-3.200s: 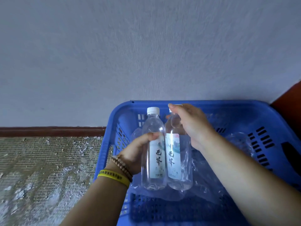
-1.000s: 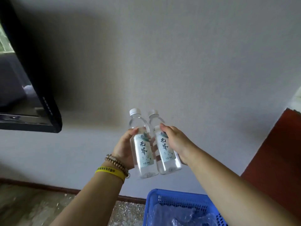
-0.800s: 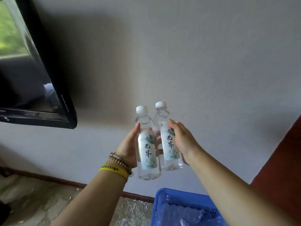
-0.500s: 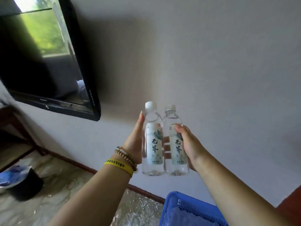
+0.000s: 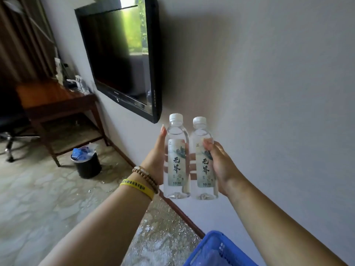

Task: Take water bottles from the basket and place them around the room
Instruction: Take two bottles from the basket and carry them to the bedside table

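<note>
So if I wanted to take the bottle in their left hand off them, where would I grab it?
Probably by the neck, just under the white cap, coming from above. The left bottle stands upright. The left hand wraps its labelled middle from the left, and the right bottle sits close on its other side, so only the top is free.

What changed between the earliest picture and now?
The left bottle and right bottle were lifted out of the basket as the view turned left; TV, desk and bin came into sight. The right hand slid from neck to label. Unchanged: left hand grips its bottle; both upright, capped.
</note>
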`<move>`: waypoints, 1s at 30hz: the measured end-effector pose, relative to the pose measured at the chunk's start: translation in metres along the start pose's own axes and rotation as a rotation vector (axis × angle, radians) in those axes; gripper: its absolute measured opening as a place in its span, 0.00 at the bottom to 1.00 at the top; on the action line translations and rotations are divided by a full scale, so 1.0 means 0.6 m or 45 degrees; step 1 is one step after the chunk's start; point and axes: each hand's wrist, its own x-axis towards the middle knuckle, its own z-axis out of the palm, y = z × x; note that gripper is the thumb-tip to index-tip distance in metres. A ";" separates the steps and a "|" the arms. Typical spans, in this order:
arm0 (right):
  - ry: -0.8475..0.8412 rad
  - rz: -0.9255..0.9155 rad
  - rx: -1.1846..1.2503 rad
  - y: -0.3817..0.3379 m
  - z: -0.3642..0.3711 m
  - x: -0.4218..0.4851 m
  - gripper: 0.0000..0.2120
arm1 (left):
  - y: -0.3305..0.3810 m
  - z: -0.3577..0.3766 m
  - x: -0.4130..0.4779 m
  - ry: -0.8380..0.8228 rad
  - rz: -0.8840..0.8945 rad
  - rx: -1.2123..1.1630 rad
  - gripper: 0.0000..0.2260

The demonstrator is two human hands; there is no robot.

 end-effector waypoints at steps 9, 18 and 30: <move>-0.298 0.087 -0.122 0.043 0.133 0.010 0.15 | 0.011 -0.111 -0.125 0.243 -0.015 -0.141 0.39; -0.614 0.148 -0.129 0.100 0.362 0.010 0.17 | 0.041 -0.306 -0.256 0.345 0.185 -0.127 0.34; -1.002 0.399 -0.090 0.197 0.768 -0.061 0.24 | 0.115 -0.585 -0.537 0.613 0.461 -0.186 0.44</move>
